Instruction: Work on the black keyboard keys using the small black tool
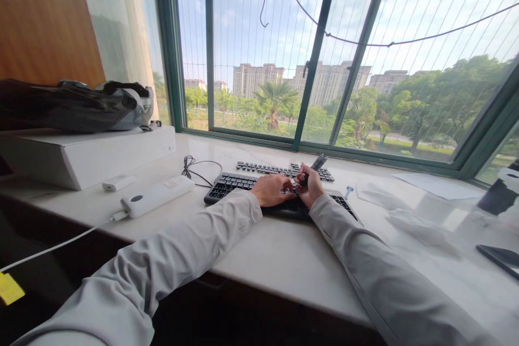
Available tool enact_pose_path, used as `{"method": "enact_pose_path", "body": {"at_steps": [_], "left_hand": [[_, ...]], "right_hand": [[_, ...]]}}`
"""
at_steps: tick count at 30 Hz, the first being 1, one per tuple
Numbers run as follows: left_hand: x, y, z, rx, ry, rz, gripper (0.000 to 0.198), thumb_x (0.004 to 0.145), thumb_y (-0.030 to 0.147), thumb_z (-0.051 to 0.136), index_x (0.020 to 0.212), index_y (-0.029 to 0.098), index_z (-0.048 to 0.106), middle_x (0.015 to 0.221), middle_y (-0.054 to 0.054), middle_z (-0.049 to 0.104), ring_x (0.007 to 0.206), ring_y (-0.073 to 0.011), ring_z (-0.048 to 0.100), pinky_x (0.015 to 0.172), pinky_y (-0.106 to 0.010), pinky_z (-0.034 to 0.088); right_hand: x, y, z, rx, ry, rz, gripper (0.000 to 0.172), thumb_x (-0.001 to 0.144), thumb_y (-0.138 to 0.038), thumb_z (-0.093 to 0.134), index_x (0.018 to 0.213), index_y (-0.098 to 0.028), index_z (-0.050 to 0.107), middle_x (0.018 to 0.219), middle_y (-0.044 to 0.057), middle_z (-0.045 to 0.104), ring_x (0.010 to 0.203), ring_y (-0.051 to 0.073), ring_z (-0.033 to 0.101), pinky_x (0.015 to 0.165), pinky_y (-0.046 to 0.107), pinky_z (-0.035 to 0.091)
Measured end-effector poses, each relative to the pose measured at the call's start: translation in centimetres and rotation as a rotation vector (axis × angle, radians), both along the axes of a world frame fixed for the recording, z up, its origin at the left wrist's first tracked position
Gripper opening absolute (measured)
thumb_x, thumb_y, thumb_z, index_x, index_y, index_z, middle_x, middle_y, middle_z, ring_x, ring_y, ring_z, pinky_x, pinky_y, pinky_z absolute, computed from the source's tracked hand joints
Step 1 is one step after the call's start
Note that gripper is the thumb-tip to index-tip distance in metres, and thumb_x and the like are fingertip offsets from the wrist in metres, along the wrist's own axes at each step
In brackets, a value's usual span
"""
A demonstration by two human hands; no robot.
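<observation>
A black keyboard (227, 186) lies on the pale stone sill (284, 254) before the window. My left hand (271, 190) rests on its keys, fingers curled and pinching at a key near the middle. My right hand (310, 186) is closed around a dark slim tool (318, 162) that sticks up and away from the fist, its lower end at the keys beside the left fingers. Behind the keyboard lies a row of loose black keycaps (263, 168). Both arms wear light grey sleeves.
A white power bank (158, 195) with a cable, a small white device (117, 183), a white box (89, 157) bearing a black bag and helmet sit left. Papers and plastic (417, 211) and a dark phone (500, 258) lie right. A small blue item (348, 191) lies by the keyboard.
</observation>
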State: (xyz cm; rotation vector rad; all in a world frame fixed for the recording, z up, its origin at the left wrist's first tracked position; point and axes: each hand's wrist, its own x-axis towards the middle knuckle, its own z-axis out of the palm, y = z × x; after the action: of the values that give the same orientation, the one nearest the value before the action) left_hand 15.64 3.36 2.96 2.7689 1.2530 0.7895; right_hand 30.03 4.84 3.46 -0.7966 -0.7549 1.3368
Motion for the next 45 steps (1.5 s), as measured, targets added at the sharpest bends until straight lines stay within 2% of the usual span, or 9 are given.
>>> {"method": "enact_pose_path", "body": {"at_steps": [6,11,14,18,24,31,36,41,45], "left_hand": [[-0.2,0.6,-0.2,-0.031,0.001,-0.045,0.029,0.079,0.05,0.06,0.098,0.031,0.07,0.098,0.0,0.067,0.088,-0.0191,0.062,0.076,-0.027,0.046],[-0.5,1.3,-0.2,-0.093,-0.017,-0.105,0.028,0.079,0.047,0.062,0.1,0.03,0.071,0.101,0.002,0.068,0.092,-0.0186,0.062,0.077,-0.025,0.045],[-0.6,1.7,-0.3,-0.106,-0.012,-0.143,0.027,0.08,0.042,0.061,0.102,0.029,0.07,0.105,0.001,0.068,0.094,-0.0185,0.062,0.078,-0.025,0.045],[-0.7,2.2,-0.5,-0.12,-0.014,-0.185,0.024,0.082,0.03,0.057,0.102,0.028,0.07,0.108,0.002,0.068,0.097,-0.0174,0.061,0.08,-0.023,0.045],[-0.5,1.9,-0.9,-0.073,-0.046,-0.118,0.025,0.081,0.04,0.06,0.101,0.031,0.071,0.097,0.002,0.069,0.091,-0.0178,0.062,0.08,-0.026,0.045],[-0.3,1.9,-1.2,-0.083,-0.084,-0.038,0.025,0.079,0.046,0.061,0.095,0.03,0.071,0.094,0.003,0.071,0.088,-0.0188,0.064,0.076,-0.027,0.045],[-0.2,1.6,-1.0,-0.092,-0.081,-0.025,0.021,0.079,0.042,0.061,0.09,0.028,0.071,0.089,0.003,0.072,0.082,-0.0178,0.065,0.071,-0.024,0.045],[-0.1,1.4,-0.9,-0.099,-0.084,-0.002,0.025,0.077,0.046,0.062,0.09,0.028,0.072,0.088,0.003,0.072,0.083,-0.0179,0.064,0.072,-0.024,0.045],[-0.2,1.6,-0.8,-0.14,-0.077,-0.025,0.027,0.079,0.047,0.06,0.096,0.029,0.072,0.095,0.003,0.072,0.087,-0.0177,0.064,0.077,-0.025,0.046]], "right_hand": [[-0.5,0.2,-0.7,0.112,-0.014,-0.025,0.041,0.076,-0.047,0.064,0.06,-0.021,0.037,0.045,-0.009,0.025,0.038,0.006,0.026,0.034,0.02,0.025],[-0.7,0.3,-0.8,0.218,0.053,-0.067,0.049,0.079,-0.047,0.062,0.054,-0.021,0.028,0.045,-0.009,0.02,0.038,0.006,0.021,0.036,0.021,0.029],[-0.9,0.0,-0.8,0.237,0.026,-0.087,0.053,0.08,-0.048,0.061,0.053,-0.022,0.022,0.043,-0.009,0.017,0.037,0.006,0.021,0.037,0.022,0.031],[-1.0,-0.2,-0.7,0.209,-0.01,-0.072,0.051,0.082,-0.047,0.058,0.054,-0.023,0.022,0.041,-0.009,0.018,0.035,0.007,0.023,0.036,0.024,0.03],[-1.0,0.2,-1.1,0.224,-0.07,-0.063,0.051,0.076,-0.047,0.064,0.053,-0.023,0.024,0.039,-0.01,0.019,0.034,0.006,0.014,0.031,0.024,0.014],[-1.2,0.1,-1.5,0.273,-0.171,-0.124,0.052,0.074,-0.046,0.064,0.049,-0.023,0.025,0.036,-0.009,0.021,0.032,0.006,0.018,0.032,0.025,0.015],[-1.6,-0.3,-1.6,0.364,-0.281,-0.091,0.048,0.071,-0.041,0.067,0.047,-0.022,0.031,0.037,-0.008,0.026,0.033,0.005,0.021,0.033,0.024,0.017],[-1.5,-0.4,-1.4,0.308,-0.163,-0.057,0.049,0.072,-0.04,0.066,0.05,-0.023,0.026,0.038,-0.009,0.021,0.033,0.005,0.017,0.032,0.023,0.014],[-1.1,-0.4,-0.6,0.227,-0.039,-0.062,0.05,0.076,-0.041,0.062,0.054,-0.023,0.022,0.04,-0.01,0.017,0.034,0.006,0.014,0.031,0.022,0.016]]}}
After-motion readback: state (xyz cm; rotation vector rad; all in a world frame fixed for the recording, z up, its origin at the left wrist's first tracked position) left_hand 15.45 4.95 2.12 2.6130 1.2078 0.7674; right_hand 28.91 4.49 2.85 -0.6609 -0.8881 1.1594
